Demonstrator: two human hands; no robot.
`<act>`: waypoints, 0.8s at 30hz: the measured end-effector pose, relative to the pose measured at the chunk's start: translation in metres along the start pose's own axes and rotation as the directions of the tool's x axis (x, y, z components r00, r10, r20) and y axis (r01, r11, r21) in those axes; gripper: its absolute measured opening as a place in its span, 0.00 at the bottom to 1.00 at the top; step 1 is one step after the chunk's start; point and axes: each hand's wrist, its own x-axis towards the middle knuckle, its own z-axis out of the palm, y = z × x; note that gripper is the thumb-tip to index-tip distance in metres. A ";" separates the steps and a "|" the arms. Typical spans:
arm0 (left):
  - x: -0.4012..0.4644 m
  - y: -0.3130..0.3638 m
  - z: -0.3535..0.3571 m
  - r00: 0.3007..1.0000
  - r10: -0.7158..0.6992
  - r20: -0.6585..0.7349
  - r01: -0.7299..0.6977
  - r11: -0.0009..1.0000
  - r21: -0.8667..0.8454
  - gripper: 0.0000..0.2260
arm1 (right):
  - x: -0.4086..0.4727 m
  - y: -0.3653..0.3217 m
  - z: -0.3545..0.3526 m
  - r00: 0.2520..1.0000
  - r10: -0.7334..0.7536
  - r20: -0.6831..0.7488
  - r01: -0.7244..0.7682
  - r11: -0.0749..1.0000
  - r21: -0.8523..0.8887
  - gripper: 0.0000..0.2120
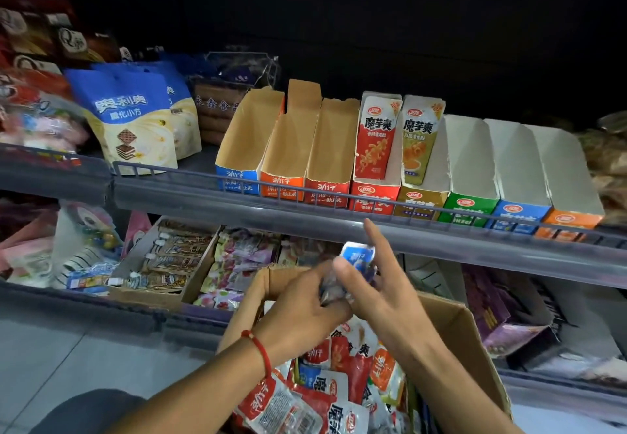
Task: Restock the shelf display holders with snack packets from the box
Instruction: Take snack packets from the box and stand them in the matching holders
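Observation:
A brown cardboard box [464, 342] at bottom centre holds several loose snack packets [325, 393] in red, orange, blue and white. Above the box my left hand [302, 311] grips the lower end of a small stack of blue-and-white packets [358, 257]. My right hand [380, 288] pinches the same stack with thumb and lower fingers, its index finger pointing up. On the upper shelf stands a row of cardboard display holders [339, 148]. The blue [237, 181], orange and red ones on the left look empty. Two holders in the middle show a red packet [375, 138] and a yellow packet [419, 142].
Green, blue and orange holders [519, 210] stand on the right behind the wire shelf rail [339, 201]. Blue-and-cream biscuit bags [130, 118] stand at left. The lower shelf carries trays of small packets [176, 260] and purple boxes [488, 308]. Grey floor lies at bottom left.

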 end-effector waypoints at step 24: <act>0.018 0.019 -0.085 0.991 -0.131 -0.022 0.111 0.906 -0.409 0.14 | 0.079 -0.109 -0.014 0.908 -0.086 0.410 0.233 0.917 -0.323 0.15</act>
